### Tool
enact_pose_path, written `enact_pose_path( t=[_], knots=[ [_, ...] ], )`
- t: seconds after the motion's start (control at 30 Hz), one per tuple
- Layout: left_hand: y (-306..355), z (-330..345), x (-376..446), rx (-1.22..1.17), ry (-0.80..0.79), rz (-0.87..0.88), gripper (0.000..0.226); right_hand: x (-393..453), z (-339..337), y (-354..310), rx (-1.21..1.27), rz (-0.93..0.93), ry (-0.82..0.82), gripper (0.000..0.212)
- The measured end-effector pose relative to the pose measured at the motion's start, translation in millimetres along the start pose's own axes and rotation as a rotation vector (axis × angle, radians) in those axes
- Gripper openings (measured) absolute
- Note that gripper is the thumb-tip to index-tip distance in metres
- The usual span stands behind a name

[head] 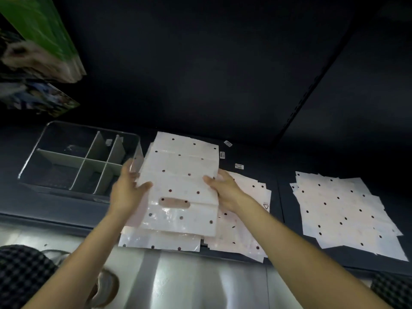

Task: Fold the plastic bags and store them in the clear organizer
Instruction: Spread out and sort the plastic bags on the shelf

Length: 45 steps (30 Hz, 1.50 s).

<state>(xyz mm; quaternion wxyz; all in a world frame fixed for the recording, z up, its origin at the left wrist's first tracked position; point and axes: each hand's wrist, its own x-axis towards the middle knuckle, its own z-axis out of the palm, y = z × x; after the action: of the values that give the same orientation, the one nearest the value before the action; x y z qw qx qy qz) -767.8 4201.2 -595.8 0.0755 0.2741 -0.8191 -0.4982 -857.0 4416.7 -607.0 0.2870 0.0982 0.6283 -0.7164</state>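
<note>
White dotted bag (pixel 180 186) sits between your hands: left hand (pixel 129 188) and right hand (pixel 225 188) each pinch one side. Two more bag piles (pixel 347 210) lie nearby, one clear box (pixel 80 161).

Single head-worn view, wide-angle, looking forward and steeply down onto a dark shelf (pixel 278 157) from close range. Both forearms enter from the bottom edge. Shelf's front edge crosses the lower third; its back wall fills the top half. Edges blurred, corners distorted.
</note>
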Motion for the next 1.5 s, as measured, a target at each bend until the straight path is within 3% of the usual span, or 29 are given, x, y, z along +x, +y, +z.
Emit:
enact_pose_path(
  t=[0.1,0.2,0.33,0.47,0.57,0.63,0.73,0.83,0.87,0.97,1.13,1.3,1.5],
  knots=[
    [-10,18,-12,0.332,0.013,0.253,0.065,25,7,24,-0.136,0.049,0.070,0.035],
    [-14,53,-33,0.505,-0.230,0.426,0.058,39,12,34,-0.342,0.007,0.079,0.029],
    [-38,83,-42,0.797,-0.485,0.269,0.063,34,-21,32,-0.636,-0.025,0.180,0.050],
    [-67,84,-34,0.919,-0.538,0.207,0.074,-3,-130,30,-0.971,-0.161,0.456,0.052],
    [-73,83,-33,0.965,-0.525,0.245,0.105,-42,-225,40,-1.192,-0.036,0.666,0.071],
    [-76,85,-33,0.964,-0.510,0.240,0.114,-65,-270,50,-1.235,0.125,0.685,0.083],
    [-63,88,-40,0.873,-0.447,0.252,0.112,-84,-300,65,-1.252,0.157,0.671,0.072],
    [-41,95,-57,0.669,-0.360,0.506,0.096,-84,-302,71,-1.144,-0.021,0.815,0.034],
    [-33,99,-63,0.635,-0.381,0.592,0.090,-84,-301,71,-1.105,-0.044,0.848,0.026],
    [-19,116,-78,0.624,-0.514,0.741,0.084,-84,-303,70,-1.026,-0.071,0.853,0.029],
    [-26,148,-92,0.832,-0.758,0.692,0.107,-85,-303,64,-0.763,-0.077,0.847,0.033],
    [-34,159,-95,0.827,-0.783,0.684,0.110,-86,-289,54,-0.636,-0.160,0.887,0.020],
    [-28,180,-95,0.851,-0.805,0.629,0.111,-83,-224,50,-0.516,-0.298,0.635,0.019]
  ],
)
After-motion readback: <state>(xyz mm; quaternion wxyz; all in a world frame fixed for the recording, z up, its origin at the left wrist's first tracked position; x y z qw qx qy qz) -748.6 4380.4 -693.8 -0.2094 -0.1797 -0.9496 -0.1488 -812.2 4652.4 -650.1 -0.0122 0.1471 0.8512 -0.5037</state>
